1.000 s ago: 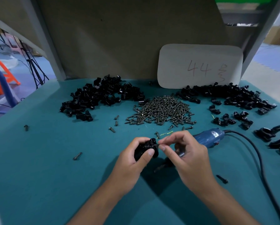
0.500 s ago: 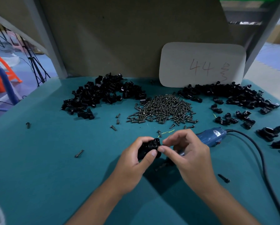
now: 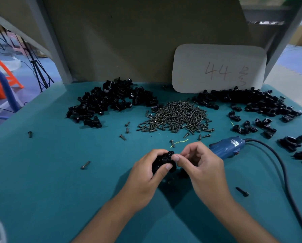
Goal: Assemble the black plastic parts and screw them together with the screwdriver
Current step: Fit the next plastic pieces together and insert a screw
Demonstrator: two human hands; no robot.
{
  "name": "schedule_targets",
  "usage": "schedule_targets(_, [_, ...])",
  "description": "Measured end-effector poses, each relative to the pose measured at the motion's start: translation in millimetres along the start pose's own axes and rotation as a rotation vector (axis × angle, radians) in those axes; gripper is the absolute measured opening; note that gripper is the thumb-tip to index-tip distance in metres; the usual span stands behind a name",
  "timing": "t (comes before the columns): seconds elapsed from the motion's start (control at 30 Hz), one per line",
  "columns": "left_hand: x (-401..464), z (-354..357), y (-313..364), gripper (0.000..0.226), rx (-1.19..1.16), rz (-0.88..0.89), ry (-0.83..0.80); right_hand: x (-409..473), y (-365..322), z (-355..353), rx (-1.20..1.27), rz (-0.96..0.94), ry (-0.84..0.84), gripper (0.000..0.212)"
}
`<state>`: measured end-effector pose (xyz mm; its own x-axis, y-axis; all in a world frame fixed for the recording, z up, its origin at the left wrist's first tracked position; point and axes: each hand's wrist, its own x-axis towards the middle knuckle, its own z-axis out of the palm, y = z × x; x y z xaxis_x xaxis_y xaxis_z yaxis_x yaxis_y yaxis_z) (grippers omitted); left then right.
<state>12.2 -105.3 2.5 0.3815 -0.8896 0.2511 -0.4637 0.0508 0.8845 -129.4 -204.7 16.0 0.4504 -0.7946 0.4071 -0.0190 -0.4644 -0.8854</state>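
So the black plastic part (image 3: 162, 161) sits just above the teal worktop (image 3: 59, 181), left hand (image 3: 146, 176) gripping it, right hand (image 3: 197, 165) fingers (image 3: 175, 157) pinching at its top. Blue screwdriver (image 3: 225, 149) lies just beside, screw pile (image 3: 177, 116) behind.

Bare teal mat (image 3: 50, 181) left, screw pile (image 3: 176, 117) ahead, screwdriver (image 3: 225, 149) and cord (image 3: 285, 174) right.

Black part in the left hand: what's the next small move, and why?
Probably reach the right hand for the blue screwdriver. The left hand grips the black part, the right fingertips pinch at its top, seemingly seating a screw, and the driver lies idle just beyond.
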Motion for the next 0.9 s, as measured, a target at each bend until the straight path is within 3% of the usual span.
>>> schedule_targets(0.27, [2,-1,-4,0.029,0.016,-0.021,0.053,4,0,-6,-0.104,-0.072,-0.168,0.008])
schedule_targets(0.53, [1,-2,-2,0.031,-0.01,-0.019,0.033,3,2,-5,-0.266,-0.198,-0.121,0.004])
schedule_targets(0.67, [1,-3,-2,0.032,-0.018,-0.022,0.043,3,7,-4,-0.342,-0.248,-0.165,0.02])
schedule_targets(0.9, [0,-1,0,0.034,-0.007,0.022,0.078,5,5,-10,-0.325,-0.247,-0.255,0.022])
